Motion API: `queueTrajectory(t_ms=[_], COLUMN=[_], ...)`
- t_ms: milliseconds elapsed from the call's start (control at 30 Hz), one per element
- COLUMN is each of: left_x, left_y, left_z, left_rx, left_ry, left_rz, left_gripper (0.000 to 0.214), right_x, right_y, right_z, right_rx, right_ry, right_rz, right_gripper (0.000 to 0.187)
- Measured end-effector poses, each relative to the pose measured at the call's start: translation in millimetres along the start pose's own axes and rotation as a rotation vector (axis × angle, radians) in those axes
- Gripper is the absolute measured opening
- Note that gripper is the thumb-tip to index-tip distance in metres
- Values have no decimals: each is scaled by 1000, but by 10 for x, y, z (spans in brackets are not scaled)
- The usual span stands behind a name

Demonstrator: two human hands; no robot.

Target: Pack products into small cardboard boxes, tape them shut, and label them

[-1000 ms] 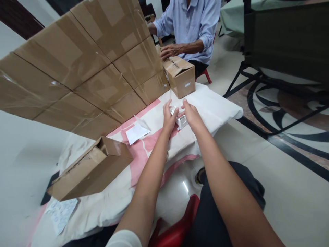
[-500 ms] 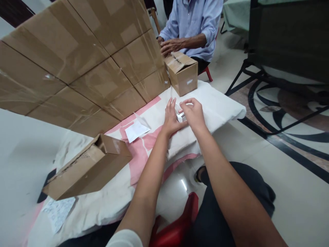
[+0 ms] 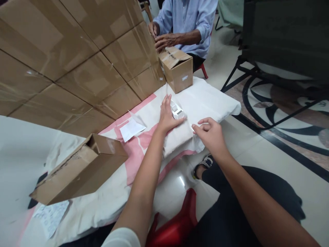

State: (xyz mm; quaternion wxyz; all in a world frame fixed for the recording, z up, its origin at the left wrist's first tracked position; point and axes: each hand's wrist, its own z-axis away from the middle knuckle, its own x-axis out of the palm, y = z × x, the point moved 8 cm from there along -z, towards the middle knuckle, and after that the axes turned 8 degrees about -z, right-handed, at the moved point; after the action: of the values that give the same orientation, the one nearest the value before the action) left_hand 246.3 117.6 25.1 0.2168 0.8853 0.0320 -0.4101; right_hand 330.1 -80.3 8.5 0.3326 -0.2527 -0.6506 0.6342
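A small white plastic device (image 3: 177,110) with grey rectangular parts rests on the cloth-covered table; its exact kind is unclear. My left hand (image 3: 166,115) holds it, with the fingers along its left side and the thumb across its near edge. Apart from it, over the table's near right edge, my right hand (image 3: 209,133) has thumb and index finger pinched together. Whatever is in that pinch is too small or clear to make out. To the left of my left hand lies a folded white paper (image 3: 132,129).
Big taped cartons (image 3: 84,65) form a wall along the left. An open-topped cardboard box (image 3: 79,171) lies near left, beside a patterned paper (image 3: 52,216). Another box (image 3: 178,72) stands at the far end, before a co-worker's hands (image 3: 164,40). A red stool (image 3: 177,219) is below me.
My right hand has drawn away from the white device, toward me and to the right, still pinched. My left hand stays at the device. The view has shifted slightly.
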Motion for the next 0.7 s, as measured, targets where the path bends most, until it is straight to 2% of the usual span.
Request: queueTrajectory(t_ms=[200, 300, 367, 400, 467, 533, 567, 633, 700], left_x=[4, 10, -65, -162, -456, -744, -828, -797, -538], left_y=[-37, -72, -4, 79, 355, 729, 913, 1208, 1391], left_z=[4, 35, 21, -15, -136, -257, -298, -319, -226], left_rx=[-2, -3, -12, -14, 8, 61, 85, 117, 155], left_ry=[-16, -100, -147, -126, 5, 153, 196, 159, -30], left_rz=[19, 69, 138, 175, 231, 242, 230, 226, 285], left_gripper=[128, 130, 117, 106, 85, 77, 77, 77, 74], right_x=[29, 34, 26, 20, 15, 25, 33, 55, 91], right_y=[23, 11, 6, 7, 16, 32, 38, 39, 20], right_z=[-65, -97, -101, -97, -86, -82, -85, -100, -114], right_rx=[-1, -4, -4, -2, 5, 14, 19, 19, -2], right_ry=[36, 57, 64, 65, 57, 31, 13, -30, -88], right_rz=[160, 264, 294, 301, 315, 325, 331, 389, 539], right_gripper=[25, 26, 25, 25, 24, 23, 23, 24, 25])
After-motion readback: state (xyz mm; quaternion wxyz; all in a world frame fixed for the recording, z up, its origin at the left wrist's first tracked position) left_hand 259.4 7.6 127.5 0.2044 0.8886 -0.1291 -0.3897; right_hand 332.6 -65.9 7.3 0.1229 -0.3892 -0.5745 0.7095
